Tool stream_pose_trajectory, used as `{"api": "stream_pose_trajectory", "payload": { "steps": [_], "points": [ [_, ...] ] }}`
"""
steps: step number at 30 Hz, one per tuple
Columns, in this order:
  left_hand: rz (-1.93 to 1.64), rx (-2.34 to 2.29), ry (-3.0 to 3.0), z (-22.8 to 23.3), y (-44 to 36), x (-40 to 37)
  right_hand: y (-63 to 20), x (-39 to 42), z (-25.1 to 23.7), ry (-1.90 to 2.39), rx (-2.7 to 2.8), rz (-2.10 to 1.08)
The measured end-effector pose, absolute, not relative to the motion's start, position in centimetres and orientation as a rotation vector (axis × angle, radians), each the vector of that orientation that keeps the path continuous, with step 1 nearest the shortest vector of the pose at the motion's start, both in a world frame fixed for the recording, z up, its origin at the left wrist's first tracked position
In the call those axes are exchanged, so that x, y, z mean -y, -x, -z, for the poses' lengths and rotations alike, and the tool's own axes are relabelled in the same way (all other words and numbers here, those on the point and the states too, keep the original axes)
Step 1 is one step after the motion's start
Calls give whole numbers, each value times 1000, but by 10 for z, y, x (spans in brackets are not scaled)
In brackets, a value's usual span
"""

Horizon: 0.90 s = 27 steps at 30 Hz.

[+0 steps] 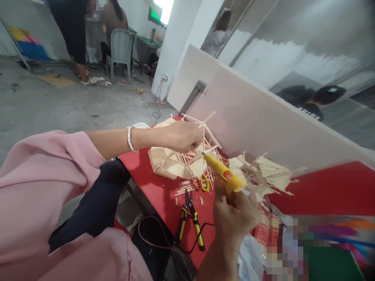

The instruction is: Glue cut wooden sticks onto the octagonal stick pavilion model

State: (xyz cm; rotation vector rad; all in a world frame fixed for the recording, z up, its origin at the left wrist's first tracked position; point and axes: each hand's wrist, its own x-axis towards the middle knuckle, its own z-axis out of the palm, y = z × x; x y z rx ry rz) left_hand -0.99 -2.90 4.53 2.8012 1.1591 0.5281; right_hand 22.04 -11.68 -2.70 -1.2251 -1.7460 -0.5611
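Observation:
My right hand (236, 212) is closed around a yellow hot glue gun (225, 171), a clear glue stick poking from its rear. Its nozzle points at a small open frame of thin wooden sticks (211, 134), near or touching a lower joint; I cannot tell which. My left hand (187, 136) pinches that frame, the fingertips partly hidden behind the hand. Below my left hand lies a larger stick-built piece (170, 162) with closely laid sticks. Black-and-yellow pliers (190, 220) lie with handles spread, near yellow-and-red scissors (205, 182) and loose cut sticks (184, 188).
The red tabletop (149, 189) borders a white board (249, 121) standing on the far side. Another stick structure (269, 171) sits to the right. A black cord (195, 242) runs past the pliers. Plastic bags (252, 257) lie at lower right. Other people and a grey chair (120, 47) are farther back.

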Motion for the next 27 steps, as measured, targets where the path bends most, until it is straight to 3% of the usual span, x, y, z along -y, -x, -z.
{"api": "stream_pose_trajectory", "payload": {
  "steps": [27],
  "points": [
    [-435, -1253, -2811, -48, 9, 32, -224, 123, 29, 1220, 1765, 521]
  ]
}}
